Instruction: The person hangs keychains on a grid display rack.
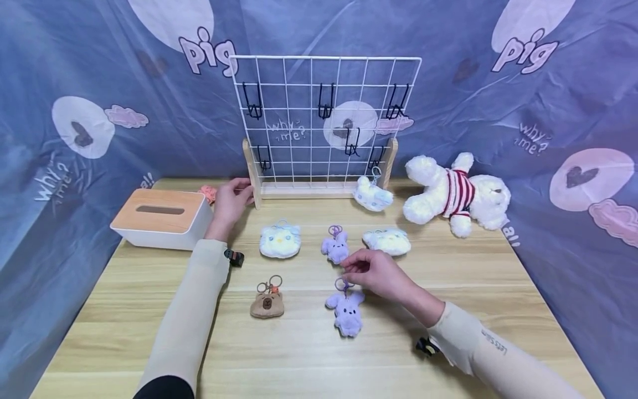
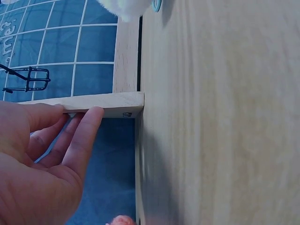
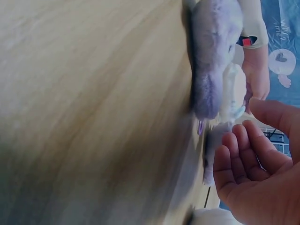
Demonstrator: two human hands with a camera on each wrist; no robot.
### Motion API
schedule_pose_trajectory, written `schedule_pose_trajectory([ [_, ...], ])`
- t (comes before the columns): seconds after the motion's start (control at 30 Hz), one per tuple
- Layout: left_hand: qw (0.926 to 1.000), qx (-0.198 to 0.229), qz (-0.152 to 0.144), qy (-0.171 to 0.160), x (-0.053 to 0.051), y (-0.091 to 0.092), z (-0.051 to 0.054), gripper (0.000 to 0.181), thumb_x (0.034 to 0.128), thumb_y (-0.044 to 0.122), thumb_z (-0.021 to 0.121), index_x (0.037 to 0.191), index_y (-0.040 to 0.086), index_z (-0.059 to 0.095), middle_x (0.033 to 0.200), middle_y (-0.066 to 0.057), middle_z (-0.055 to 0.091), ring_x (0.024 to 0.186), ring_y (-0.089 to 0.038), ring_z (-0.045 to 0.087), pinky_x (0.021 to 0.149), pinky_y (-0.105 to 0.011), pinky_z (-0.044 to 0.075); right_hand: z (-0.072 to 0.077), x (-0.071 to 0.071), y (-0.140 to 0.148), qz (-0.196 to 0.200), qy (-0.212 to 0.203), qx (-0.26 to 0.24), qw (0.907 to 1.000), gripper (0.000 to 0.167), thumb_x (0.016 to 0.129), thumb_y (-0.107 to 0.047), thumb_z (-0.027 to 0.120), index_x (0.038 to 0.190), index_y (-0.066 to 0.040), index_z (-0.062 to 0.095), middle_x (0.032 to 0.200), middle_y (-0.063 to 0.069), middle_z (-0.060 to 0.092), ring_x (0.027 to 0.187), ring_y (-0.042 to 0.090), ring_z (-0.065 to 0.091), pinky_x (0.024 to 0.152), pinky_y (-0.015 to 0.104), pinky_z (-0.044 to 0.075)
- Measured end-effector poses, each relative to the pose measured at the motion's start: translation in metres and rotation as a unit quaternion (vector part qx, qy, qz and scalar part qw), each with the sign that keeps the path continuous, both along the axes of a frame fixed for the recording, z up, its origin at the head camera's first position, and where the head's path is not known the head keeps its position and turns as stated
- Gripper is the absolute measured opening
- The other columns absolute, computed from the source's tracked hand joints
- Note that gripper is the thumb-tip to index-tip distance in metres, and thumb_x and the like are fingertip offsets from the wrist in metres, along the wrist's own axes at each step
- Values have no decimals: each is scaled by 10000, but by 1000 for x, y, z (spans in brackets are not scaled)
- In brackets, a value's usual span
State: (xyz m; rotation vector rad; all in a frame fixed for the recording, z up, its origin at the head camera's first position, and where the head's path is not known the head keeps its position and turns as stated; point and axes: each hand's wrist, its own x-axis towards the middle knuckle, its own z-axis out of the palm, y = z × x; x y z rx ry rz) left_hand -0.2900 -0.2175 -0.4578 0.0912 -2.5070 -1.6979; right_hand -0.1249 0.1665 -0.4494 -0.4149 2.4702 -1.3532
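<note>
My left hand point(image 1: 230, 206) touches the outer side of the wooden left leg point(image 2: 93, 101) of the white wire grid rack point(image 1: 311, 122), its fingers fairly straight. My right hand point(image 1: 382, 275) hovers between two purple plush keychains, fingers loosely bent, with nothing in them. The nearer purple keychain point(image 1: 347, 314) lies with its ring toward the hand; the farther purple keychain point(image 1: 338, 250) is just beyond the fingertips. Two white cat-face plush keychains, one on the left point(image 1: 280, 242) and one on the right point(image 1: 390, 241), flank it. Nearer on the left lies a brown capybara keychain point(image 1: 267, 305).
Several black hooks point(image 1: 326, 105) are on the grid. A white-and-blue plush keychain point(image 1: 372, 195) is by its lower right. A tissue box point(image 1: 164, 219) with a wooden lid stands left, a pink item point(image 1: 209, 192) behind it. A white plush bear point(image 1: 456, 194) lies right.
</note>
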Motion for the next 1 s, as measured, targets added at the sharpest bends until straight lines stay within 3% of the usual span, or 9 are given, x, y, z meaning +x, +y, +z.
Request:
schedule_pose_trajectory([
  [0.43, 10000, -19, 4, 5, -1, 0, 0, 348, 1139, 103, 647, 1447, -55, 678, 1342, -282, 697, 1101, -285, 734, 897, -158, 704, -10, 5, -3, 15, 174, 411, 9990, 263, 923, -147, 914, 1155, -62, 827, 1003, 19, 792, 912, 95, 698, 780, 158, 614],
  [0.7, 9999, 144, -28, -53, 0, 0, -1, 365, 1139, 101, 646, 1462, -66, 661, 1340, -303, 684, 1187, -390, 737, 976, -241, 714, -12, 6, -3, -33, 174, 501, 9986, 225, 915, -151, 921, 1109, -79, 832, 957, -2, 773, 880, 93, 676, 740, 157, 594],
  [1.0, 9999, 132, -40, -97, 0, -1, -1, 374, 1136, 110, 653, 1470, -59, 655, 1361, -296, 681, 1202, -409, 742, 1002, -284, 717, -14, 9, -5, 107, 333, 803, 9962, 262, 891, -203, 951, 1105, -116, 827, 1003, 2, 745, 920, 113, 640, 770, 172, 547],
])
